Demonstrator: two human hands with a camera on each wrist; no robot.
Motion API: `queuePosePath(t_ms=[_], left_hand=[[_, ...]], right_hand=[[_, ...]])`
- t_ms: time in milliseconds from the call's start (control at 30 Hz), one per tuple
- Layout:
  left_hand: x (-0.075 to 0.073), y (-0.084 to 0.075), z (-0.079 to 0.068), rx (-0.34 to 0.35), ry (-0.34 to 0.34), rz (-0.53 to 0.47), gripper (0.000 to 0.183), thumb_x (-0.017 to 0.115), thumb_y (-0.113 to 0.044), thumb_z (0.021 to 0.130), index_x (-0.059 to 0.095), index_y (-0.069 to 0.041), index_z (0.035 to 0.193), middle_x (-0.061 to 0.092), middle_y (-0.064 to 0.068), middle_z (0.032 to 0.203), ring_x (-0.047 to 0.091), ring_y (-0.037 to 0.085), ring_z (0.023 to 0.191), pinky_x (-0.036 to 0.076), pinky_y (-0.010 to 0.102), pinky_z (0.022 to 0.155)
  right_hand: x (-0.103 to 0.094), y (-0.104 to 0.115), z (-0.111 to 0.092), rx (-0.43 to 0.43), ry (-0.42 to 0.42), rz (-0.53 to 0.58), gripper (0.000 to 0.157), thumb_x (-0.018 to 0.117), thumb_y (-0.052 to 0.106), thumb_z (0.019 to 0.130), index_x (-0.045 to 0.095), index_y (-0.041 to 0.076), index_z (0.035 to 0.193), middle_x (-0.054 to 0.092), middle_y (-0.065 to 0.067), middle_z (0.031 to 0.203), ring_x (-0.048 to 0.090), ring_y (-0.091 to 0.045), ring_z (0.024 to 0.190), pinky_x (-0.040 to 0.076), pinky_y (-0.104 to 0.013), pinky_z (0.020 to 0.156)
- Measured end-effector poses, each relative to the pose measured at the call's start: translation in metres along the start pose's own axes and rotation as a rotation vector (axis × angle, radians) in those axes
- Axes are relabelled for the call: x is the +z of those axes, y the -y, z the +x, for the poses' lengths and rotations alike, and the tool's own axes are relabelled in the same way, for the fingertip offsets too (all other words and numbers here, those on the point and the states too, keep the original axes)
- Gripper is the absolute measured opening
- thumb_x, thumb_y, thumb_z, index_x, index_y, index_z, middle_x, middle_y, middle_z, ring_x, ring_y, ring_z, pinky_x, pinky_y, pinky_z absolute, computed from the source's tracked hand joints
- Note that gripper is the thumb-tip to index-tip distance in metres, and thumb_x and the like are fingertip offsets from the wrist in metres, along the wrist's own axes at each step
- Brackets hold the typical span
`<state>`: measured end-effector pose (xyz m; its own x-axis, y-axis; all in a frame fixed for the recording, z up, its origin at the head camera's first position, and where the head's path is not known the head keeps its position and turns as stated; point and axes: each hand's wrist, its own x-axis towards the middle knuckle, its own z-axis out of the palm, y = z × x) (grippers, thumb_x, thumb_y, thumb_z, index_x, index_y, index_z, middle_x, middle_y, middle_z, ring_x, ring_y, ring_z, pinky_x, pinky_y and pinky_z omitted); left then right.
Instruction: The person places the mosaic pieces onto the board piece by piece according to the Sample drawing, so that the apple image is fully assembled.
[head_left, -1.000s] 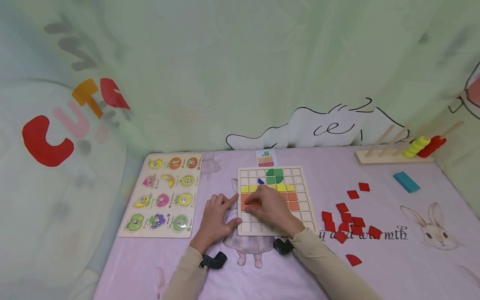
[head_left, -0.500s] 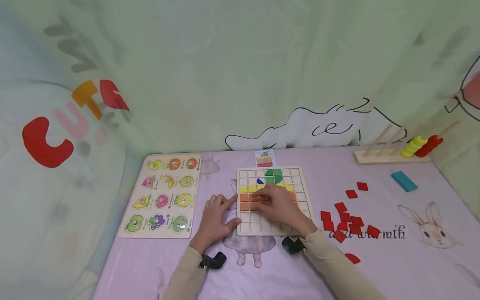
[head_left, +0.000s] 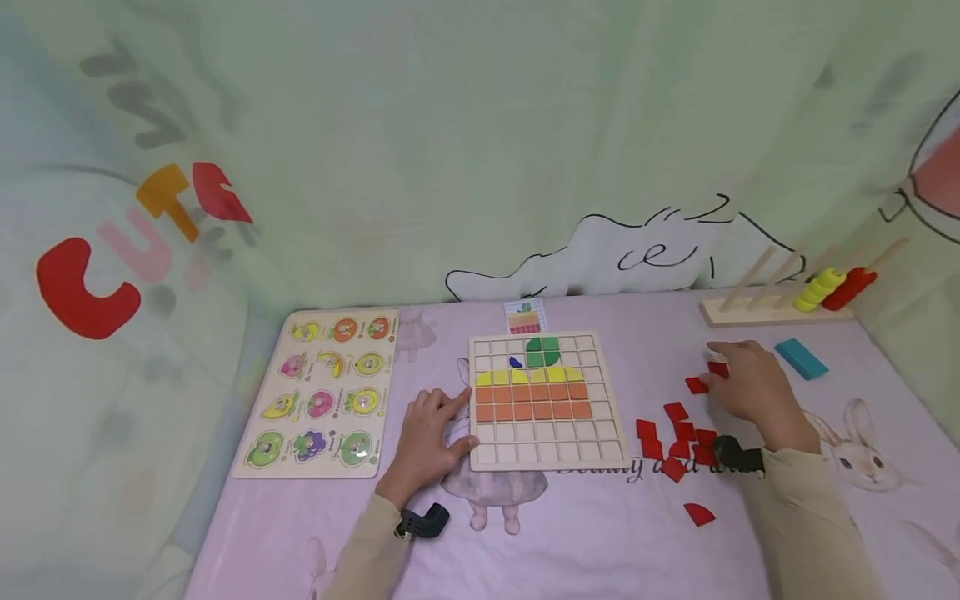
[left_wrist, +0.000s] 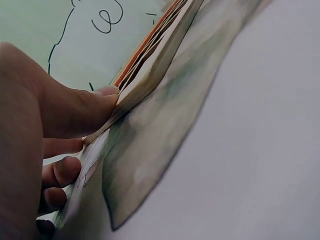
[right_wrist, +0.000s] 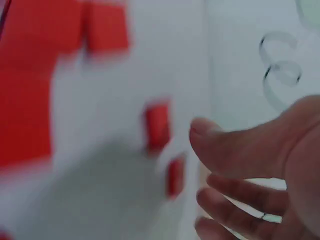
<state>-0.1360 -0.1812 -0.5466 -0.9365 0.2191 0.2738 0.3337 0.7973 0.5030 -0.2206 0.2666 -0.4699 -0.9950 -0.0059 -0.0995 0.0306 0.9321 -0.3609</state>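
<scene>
A wooden grid board (head_left: 542, 452) lies flat, with rows of orange tiles (head_left: 534, 400) and yellow tiles (head_left: 538, 376), a green group (head_left: 543, 352) and a small blue piece (head_left: 515, 362). At its left edge rests my left hand (head_left: 426, 437), thumb and index finger spread against the rim; the left wrist view shows the thumb (left_wrist: 82, 112) touching the board's edge (left_wrist: 155, 75). My right hand (head_left: 753, 387) hovers at two red square tiles (head_left: 697, 386), thumb and fingers apart. In the right wrist view, the red tiles (right_wrist: 158, 126) are blurred and the hand (right_wrist: 260, 165) holds nothing visible.
Several red tiles (head_left: 683, 432) lie scattered right of the board, with a red quarter-round piece (head_left: 699, 514) nearer. A fruit puzzle board (head_left: 247, 468) lies left. At the back are a pattern card (head_left: 525, 317), a peg bead rack (head_left: 738, 315) and a teal block (head_left: 801, 358).
My right hand has left the grid board and moved right to the red tiles. Both orange rows, earlier partly hidden by it, now show fully. My left hand stays at the board's edge.
</scene>
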Motion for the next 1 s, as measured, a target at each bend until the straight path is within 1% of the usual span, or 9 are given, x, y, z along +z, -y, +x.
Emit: queuePosePath(t_ms=[100,233,367,500,633,733,833,900,1000], left_hand=[[-0.001,0.001,-0.001,-0.002,-0.001,0.001,0.073,0.083,-0.035,0.081,0.064,-0.011,0.148,0.055,0.003,0.096,0.04,0.018,0.087,0.035,0.038,0.083],[0.0,0.001,-0.001,0.002,0.002,0.01,0.073,0.082,-0.036,0.082,0.063,-0.011,0.149,0.055,0.003,0.096,0.04,0.018,0.087,0.035,0.037,0.082],[0.001,0.002,0.0,0.007,-0.009,0.009,0.072,0.081,-0.036,0.082,0.064,-0.011,0.148,0.054,0.002,0.095,0.039,0.017,0.086,0.034,0.037,0.081],[0.002,0.002,0.001,0.024,-0.032,0.017,0.071,0.081,-0.037,0.083,0.065,-0.009,0.146,0.053,0.002,0.094,0.038,0.017,0.086,0.033,0.036,0.08],[0.001,0.001,0.001,0.02,-0.024,0.023,0.071,0.081,-0.037,0.083,0.065,-0.01,0.146,0.053,0.002,0.094,0.038,0.016,0.086,0.033,0.035,0.08],[0.0,0.0,0.002,0.004,-0.004,0.017,0.072,0.082,-0.038,0.083,0.064,-0.011,0.148,0.053,0.002,0.094,0.038,0.017,0.086,0.033,0.036,0.081],[0.0,0.001,0.001,-0.01,0.01,0.007,0.073,0.082,-0.038,0.083,0.064,-0.012,0.148,0.053,0.002,0.094,0.038,0.017,0.087,0.033,0.036,0.082],[0.0,0.001,0.002,-0.017,0.018,0.001,0.073,0.082,-0.038,0.083,0.063,-0.013,0.149,0.053,0.002,0.094,0.038,0.017,0.087,0.033,0.036,0.082],[-0.001,0.001,0.002,-0.025,0.028,-0.007,0.074,0.082,-0.037,0.083,0.062,-0.013,0.15,0.053,0.003,0.095,0.038,0.017,0.087,0.033,0.036,0.083]], right_hand=[[0.003,-0.019,0.002,-0.015,0.038,0.033,0.057,0.077,0.004,0.09,0.056,-0.013,0.14,0.048,-0.044,0.132,0.046,-0.061,0.119,0.056,-0.065,0.088],[0.006,-0.023,-0.002,0.0,0.023,0.11,0.046,0.078,0.003,0.091,0.061,-0.012,0.131,0.06,-0.037,0.117,0.055,-0.053,0.105,0.06,-0.054,0.077],[0.005,-0.024,-0.006,0.014,0.043,0.132,0.04,0.077,0.008,0.094,0.061,-0.011,0.126,0.062,-0.032,0.108,0.055,-0.047,0.1,0.058,-0.048,0.074],[0.003,-0.032,-0.009,-0.002,0.081,0.129,0.038,0.073,0.016,0.099,0.06,-0.011,0.121,0.063,-0.029,0.103,0.055,-0.044,0.097,0.053,-0.042,0.072],[0.007,-0.032,-0.011,-0.02,0.016,0.167,0.041,0.068,0.024,0.103,0.059,-0.007,0.127,0.064,-0.026,0.103,0.057,-0.038,0.094,0.049,-0.034,0.067],[0.013,-0.017,-0.014,-0.007,-0.077,0.258,0.045,0.066,0.032,0.105,0.059,-0.003,0.132,0.067,-0.025,0.105,0.06,-0.035,0.093,0.048,-0.028,0.063],[0.018,0.013,-0.018,-0.005,-0.14,0.357,0.047,0.067,0.037,0.104,0.063,0.001,0.133,0.07,-0.022,0.103,0.066,-0.031,0.087,0.051,-0.024,0.061],[0.023,0.035,-0.021,-0.024,-0.151,0.407,0.045,0.07,0.037,0.103,0.067,0.003,0.132,0.072,-0.02,0.102,0.07,-0.029,0.084,0.053,-0.02,0.061],[0.031,0.07,-0.026,-0.075,-0.111,0.486,0.04,0.076,0.027,0.1,0.069,0.005,0.133,0.075,-0.017,0.102,0.074,-0.026,0.083,0.054,-0.016,0.066]])
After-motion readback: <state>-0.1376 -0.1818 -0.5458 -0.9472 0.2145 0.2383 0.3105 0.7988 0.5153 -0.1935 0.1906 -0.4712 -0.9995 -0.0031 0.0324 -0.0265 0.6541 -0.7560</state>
